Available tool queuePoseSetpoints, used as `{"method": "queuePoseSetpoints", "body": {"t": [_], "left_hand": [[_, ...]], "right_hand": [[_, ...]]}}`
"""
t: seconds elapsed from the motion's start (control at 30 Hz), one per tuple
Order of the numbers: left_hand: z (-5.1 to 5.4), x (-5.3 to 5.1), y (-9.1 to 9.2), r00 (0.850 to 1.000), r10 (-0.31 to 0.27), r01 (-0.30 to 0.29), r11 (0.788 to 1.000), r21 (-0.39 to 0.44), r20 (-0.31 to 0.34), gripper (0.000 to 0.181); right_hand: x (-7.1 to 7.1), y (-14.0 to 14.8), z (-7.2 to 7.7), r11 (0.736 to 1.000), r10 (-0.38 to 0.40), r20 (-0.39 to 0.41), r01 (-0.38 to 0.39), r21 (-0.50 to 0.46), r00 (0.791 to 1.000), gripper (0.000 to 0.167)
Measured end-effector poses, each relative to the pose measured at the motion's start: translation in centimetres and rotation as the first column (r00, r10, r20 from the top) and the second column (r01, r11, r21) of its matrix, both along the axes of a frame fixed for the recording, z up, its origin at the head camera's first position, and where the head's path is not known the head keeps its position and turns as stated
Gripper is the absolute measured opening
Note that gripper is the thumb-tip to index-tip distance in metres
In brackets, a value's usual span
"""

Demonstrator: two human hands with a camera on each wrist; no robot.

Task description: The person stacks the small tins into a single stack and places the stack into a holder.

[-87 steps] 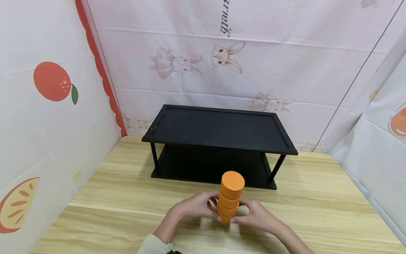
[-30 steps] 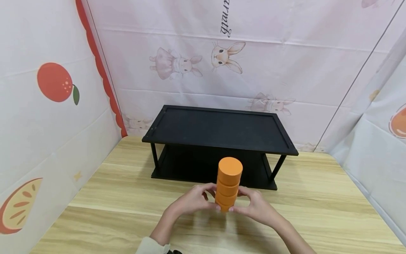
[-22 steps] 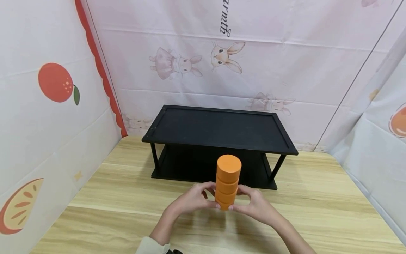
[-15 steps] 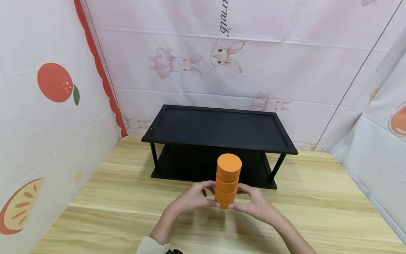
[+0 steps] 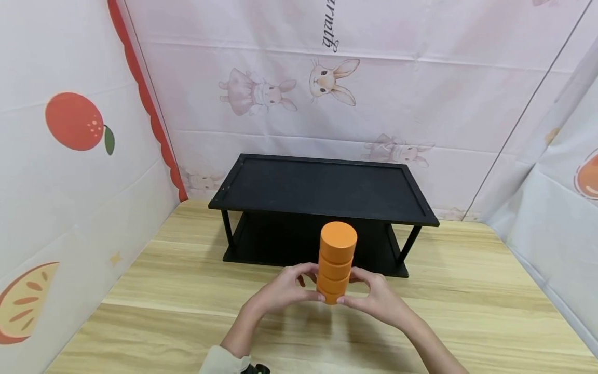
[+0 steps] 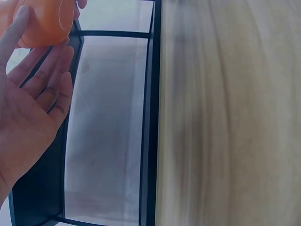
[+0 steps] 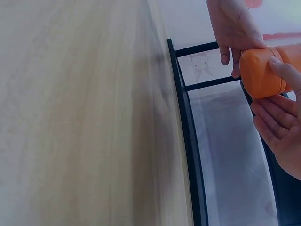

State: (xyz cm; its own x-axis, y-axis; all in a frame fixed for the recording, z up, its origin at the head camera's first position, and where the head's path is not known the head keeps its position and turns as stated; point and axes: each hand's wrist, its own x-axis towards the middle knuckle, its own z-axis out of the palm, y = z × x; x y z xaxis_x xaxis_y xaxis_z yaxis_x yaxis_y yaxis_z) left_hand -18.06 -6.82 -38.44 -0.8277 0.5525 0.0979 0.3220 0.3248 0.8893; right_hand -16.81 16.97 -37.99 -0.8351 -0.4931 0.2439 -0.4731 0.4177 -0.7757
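An upright orange cylinder (image 5: 337, 259) with grooves around it, either a stack or a ridged container, is held in the air by both hands. My left hand (image 5: 286, 290) pinches its lower part from the left, thumb in front and fingers behind. On the opposite side my right hand (image 5: 380, 300) pinches it the same way. The left wrist view shows the cylinder's smooth base (image 6: 47, 23) above the left palm (image 6: 26, 113). In the right wrist view the cylinder (image 7: 263, 73) lies between the right hand (image 7: 284, 132) and the left hand (image 7: 237, 26).
Behind the cylinder stands a black two-tier rack (image 5: 322, 187) with thin posts and a lower shelf (image 5: 280, 244). It rests on a wood-grain table (image 5: 187, 311). Printed cloth (image 5: 280, 52) surrounds the table at the back and both sides.
Both hands have raised the orange cylinder and moved it slightly toward the rack. The grip looks the same throughout; over the last half second it has risen only a little.
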Motion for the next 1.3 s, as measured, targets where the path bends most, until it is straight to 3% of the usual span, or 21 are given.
{"method": "queuePoseSetpoints", "body": {"t": [0.43, 0.87, 0.93, 1.03, 1.3], "left_hand": [[0.5, -0.6, -0.1, 0.998, -0.032, 0.033, 0.999, 0.008, -0.06, 0.046], [0.9, -0.7, 0.0, 0.996, -0.024, 0.025, 1.0, 0.015, -0.089, 0.045], [1.6, -0.4, 0.0, 0.996, -0.023, 0.024, 1.0, 0.015, -0.082, 0.043], [1.7, -0.5, 0.1, 0.996, -0.022, 0.023, 1.0, 0.012, -0.086, 0.043], [1.2, -1.1, -0.1, 0.994, -0.023, 0.023, 1.0, -0.006, -0.108, 0.043]], "right_hand": [[-0.3, 0.1, 0.3, 1.0, 0.006, -0.088, -0.006, 0.0, 0.996, 0.045], [-0.3, 0.0, 1.0, 1.0, 0.029, -0.068, -0.029, 0.001, 0.997, 0.051], [-0.4, 0.0, 1.0, 1.0, 0.025, -0.075, -0.025, 0.002, 0.997, 0.05], [-0.5, 0.0, 1.2, 1.0, 0.018, -0.079, -0.018, 0.002, 0.997, 0.05], [-0.6, 0.0, 1.5, 1.0, 0.018, -0.063, -0.017, 0.012, 0.998, 0.051]]}}
